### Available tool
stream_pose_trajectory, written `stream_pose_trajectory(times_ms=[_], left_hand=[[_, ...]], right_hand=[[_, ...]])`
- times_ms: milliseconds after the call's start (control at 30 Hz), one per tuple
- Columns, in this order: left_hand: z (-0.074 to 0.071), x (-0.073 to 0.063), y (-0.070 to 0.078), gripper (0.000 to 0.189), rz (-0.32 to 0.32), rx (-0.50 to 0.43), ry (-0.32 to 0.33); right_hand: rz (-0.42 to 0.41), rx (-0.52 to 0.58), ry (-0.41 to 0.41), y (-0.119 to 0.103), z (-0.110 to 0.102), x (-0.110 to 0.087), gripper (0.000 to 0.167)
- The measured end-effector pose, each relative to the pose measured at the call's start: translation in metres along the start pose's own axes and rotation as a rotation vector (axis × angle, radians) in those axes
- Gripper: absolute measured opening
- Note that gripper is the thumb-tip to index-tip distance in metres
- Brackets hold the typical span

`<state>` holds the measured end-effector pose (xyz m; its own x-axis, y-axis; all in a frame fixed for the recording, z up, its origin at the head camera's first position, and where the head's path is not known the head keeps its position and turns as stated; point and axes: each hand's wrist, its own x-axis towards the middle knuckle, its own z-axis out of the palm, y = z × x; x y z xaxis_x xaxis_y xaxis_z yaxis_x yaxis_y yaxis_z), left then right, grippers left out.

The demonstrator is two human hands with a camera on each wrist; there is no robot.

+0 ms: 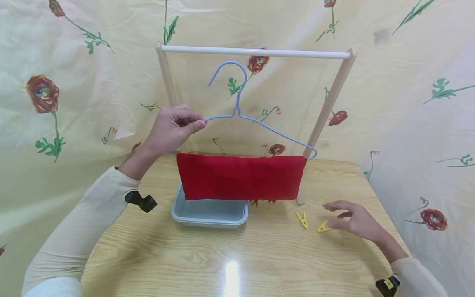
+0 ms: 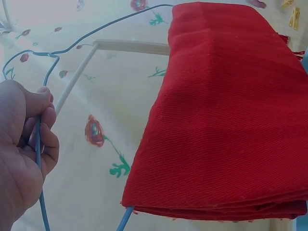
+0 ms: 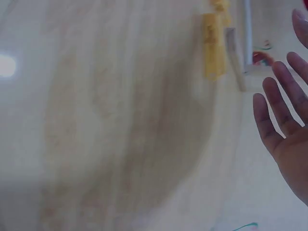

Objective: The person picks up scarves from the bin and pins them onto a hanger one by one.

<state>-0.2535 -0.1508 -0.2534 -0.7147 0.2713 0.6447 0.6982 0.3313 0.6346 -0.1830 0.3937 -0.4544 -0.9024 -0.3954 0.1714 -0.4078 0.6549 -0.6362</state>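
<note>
Wood-grain table (image 1: 237,255) lies closest under me. Left of the grey tray (image 1: 209,214), my left hand (image 1: 168,130) pinches the wire of the blue hanger (image 1: 256,119), its grip closed on one shoulder; the red cloth (image 1: 239,176) already hangs folded over the bar, above the tray. The hook is not yet on the white rail (image 1: 256,52). Right of the tray, two yellow pegs (image 1: 311,222) lie unused; my right hand (image 1: 352,218) hovers beside them, fingers spread, holding nothing.

Cloth (image 1: 240,177) over hanger (image 1: 259,119) before rack (image 1: 256,52), tray (image 1: 209,212) beneath, clothespins (image 1: 302,219) right on table (image 1: 222,264).
</note>
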Motion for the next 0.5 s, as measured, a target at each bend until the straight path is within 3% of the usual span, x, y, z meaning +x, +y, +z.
stream_pose_trajectory(times_ms=[133,500], left_hand=[[0.0,-0.001,-0.001,0.011,-0.011,0.003,-0.005],[0.001,-0.001,-0.002,0.01,0.017,-0.02,0.001]], right_hand=[[0.046,-0.025,-0.057,0.007,0.003,-0.005,0.051],[0.1,-0.182,-0.099,0.029,0.013,-0.011,0.061]])
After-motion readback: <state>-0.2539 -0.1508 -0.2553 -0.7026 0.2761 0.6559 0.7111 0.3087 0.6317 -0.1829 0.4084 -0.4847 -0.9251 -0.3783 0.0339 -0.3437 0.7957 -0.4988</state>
